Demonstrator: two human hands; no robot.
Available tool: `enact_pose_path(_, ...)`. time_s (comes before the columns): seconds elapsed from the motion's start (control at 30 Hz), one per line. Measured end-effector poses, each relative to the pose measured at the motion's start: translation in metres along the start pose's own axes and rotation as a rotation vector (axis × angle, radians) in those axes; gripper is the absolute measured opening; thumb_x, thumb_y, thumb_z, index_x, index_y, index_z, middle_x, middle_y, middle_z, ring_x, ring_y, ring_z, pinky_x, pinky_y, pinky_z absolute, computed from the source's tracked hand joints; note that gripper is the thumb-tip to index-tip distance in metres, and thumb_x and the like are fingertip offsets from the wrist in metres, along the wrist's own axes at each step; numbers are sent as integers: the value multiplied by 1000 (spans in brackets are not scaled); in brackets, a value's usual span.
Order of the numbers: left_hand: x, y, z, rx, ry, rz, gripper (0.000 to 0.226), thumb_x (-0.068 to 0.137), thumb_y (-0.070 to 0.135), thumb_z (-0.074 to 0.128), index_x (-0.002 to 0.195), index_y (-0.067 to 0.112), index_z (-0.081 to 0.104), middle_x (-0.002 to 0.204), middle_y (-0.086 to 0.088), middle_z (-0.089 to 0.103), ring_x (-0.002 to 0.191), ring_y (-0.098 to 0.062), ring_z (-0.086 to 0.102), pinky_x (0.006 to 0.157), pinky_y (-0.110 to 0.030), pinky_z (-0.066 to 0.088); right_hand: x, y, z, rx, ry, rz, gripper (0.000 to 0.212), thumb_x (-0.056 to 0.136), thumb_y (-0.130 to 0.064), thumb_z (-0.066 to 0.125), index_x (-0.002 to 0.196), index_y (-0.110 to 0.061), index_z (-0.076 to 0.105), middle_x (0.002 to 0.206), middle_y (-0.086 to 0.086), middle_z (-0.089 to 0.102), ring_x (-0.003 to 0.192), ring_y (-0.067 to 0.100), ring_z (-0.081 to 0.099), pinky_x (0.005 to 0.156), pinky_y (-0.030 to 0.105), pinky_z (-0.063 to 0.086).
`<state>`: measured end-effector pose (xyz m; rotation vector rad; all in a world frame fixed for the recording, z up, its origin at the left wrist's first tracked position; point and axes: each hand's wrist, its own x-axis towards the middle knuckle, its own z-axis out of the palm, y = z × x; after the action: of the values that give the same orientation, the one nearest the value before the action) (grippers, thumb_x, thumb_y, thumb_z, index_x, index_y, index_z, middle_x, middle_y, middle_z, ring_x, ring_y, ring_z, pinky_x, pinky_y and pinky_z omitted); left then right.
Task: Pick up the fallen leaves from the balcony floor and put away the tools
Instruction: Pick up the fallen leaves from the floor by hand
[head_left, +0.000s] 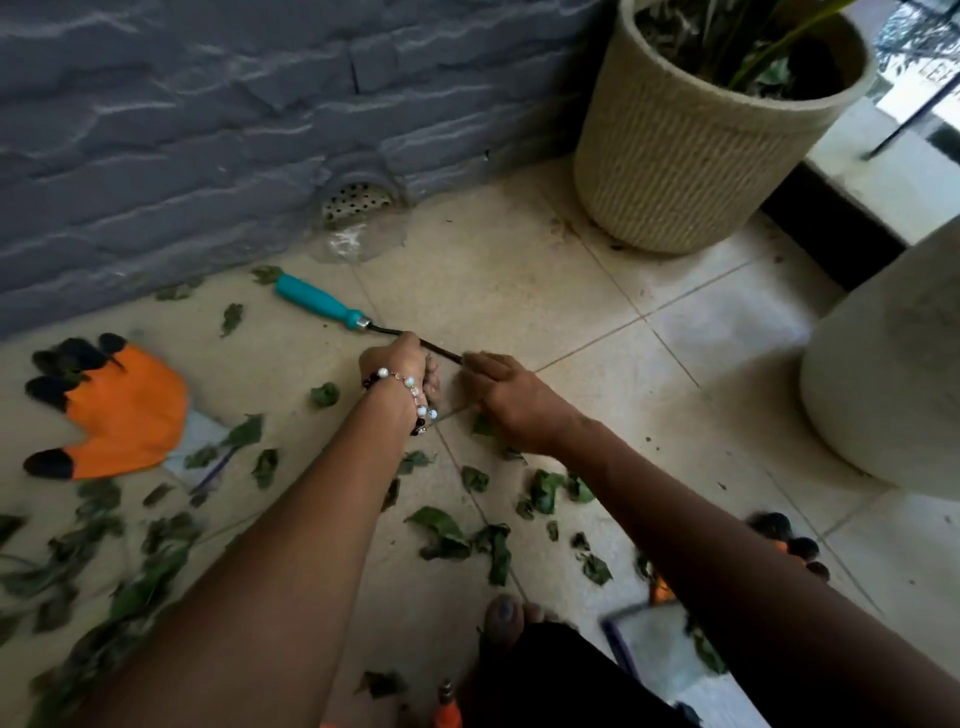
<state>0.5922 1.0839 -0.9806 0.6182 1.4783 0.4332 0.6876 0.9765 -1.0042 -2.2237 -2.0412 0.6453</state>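
Observation:
A garden hand tool (332, 306) with a teal handle and a thin dark metal shaft lies on the tiled floor near the wall. My left hand (400, 371), wearing a beaded bracelet, has curled fingers and pinches the shaft at its top edge. My right hand (511, 400) curls over the shaft's far end and hides the tool head. Several green fallen leaves (447, 530) lie scattered over the tiles, thickest at the lower left (130, 571). An orange glove with black fingertips (119, 410) lies flat at the left.
A grey stone wall (182, 130) with a round drain grate (356, 200) runs along the back. A woven beige planter (696, 150) stands at the back right, a white pot (893, 374) at the right. A second orange glove (795, 545) shows behind my right forearm. My bare foot (506, 618) is below.

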Motion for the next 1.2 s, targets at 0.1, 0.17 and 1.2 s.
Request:
enact_pose_path(0.1, 4, -2, -3, 12, -17, -21, 29, 86, 7, 41, 58, 10, 45, 38, 1, 42, 32, -11, 31, 39, -12, 24, -21, -1, 12, -27, 104, -55, 47, 97, -15, 49, 140, 1, 43, 148, 21, 36, 136, 35, 34, 111, 39, 35)
enact_pose_path(0.17, 5, -5, -2, 34, -30, -35, 28, 87, 8, 42, 59, 10, 46, 44, 0, 44, 34, -11, 32, 38, -12, 25, -37, -1, 20, -55, 114, -106, 47, 97, -19, 49, 141, -6, 44, 150, 21, 35, 138, 35, 32, 112, 41, 35)
enact_pose_path(1.2, -40, -55, 69, 255, -238, -93, 31, 83, 33, 63, 91, 3, 65, 78, -12, 69, 51, -22, 57, 48, -24, 46, -89, 33, -26, 621, 313, 131, 39, 94, -4, 51, 129, -20, 60, 127, 3, 64, 131, 16, 49, 106, 31, 39)
